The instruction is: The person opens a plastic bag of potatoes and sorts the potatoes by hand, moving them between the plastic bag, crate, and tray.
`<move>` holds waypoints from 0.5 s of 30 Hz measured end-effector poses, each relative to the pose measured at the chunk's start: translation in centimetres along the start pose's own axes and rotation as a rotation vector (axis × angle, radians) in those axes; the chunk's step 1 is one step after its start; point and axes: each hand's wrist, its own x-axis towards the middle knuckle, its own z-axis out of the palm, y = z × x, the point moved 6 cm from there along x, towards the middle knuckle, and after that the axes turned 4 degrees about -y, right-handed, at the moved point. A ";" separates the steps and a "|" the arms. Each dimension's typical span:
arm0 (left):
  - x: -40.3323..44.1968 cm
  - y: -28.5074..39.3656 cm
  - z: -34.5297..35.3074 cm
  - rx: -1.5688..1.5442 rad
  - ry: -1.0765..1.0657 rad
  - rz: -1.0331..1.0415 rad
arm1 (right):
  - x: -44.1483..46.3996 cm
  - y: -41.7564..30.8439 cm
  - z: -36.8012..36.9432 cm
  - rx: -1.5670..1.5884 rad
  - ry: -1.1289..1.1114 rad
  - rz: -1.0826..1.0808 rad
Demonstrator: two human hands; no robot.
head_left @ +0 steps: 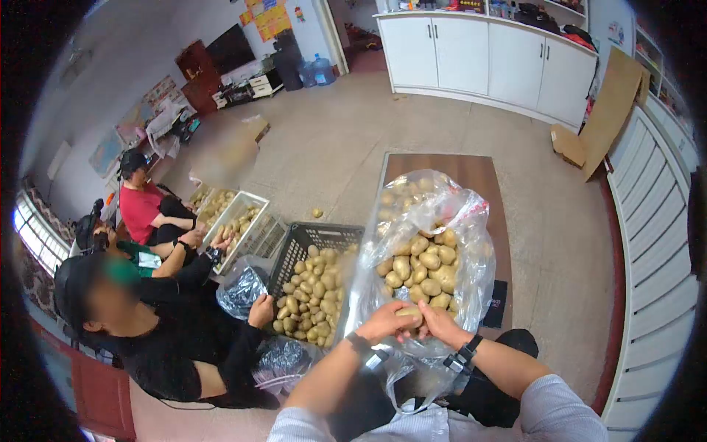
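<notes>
A potato (409, 314) sits between my two hands, over the near edge of a large clear plastic bag (477, 254). My left hand (384, 324) is closed around it from the left. From the right, my right hand (440, 325) closes on the same potato, its fingers bent and partly hidden. Just beyond my hands, many loose potatoes (421, 267) fill the opened bag, which rests on a dark brown table (471, 169).
Left of the table stands a black crate (294, 239) of potatoes, with a co-worker's hand (261, 311) at its side. White crates (254, 202) of potatoes stand farther off beside two more people. One potato (317, 212) lies on the floor. A white panelled gate (648, 243) runs along the right.
</notes>
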 end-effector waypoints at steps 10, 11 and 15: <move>-0.3 -2.5 -9.8 -0.625 0.453 0.283 | -1.4 3.0 -3.3 -0.612 0.436 -0.233; -0.8 -2.5 -10.6 -0.679 0.501 0.271 | -1.7 2.9 -3.4 -0.617 0.447 -0.234; -1.1 -6.8 -14.8 -0.839 0.682 0.271 | -2.0 3.5 -2.8 -0.772 0.439 -0.232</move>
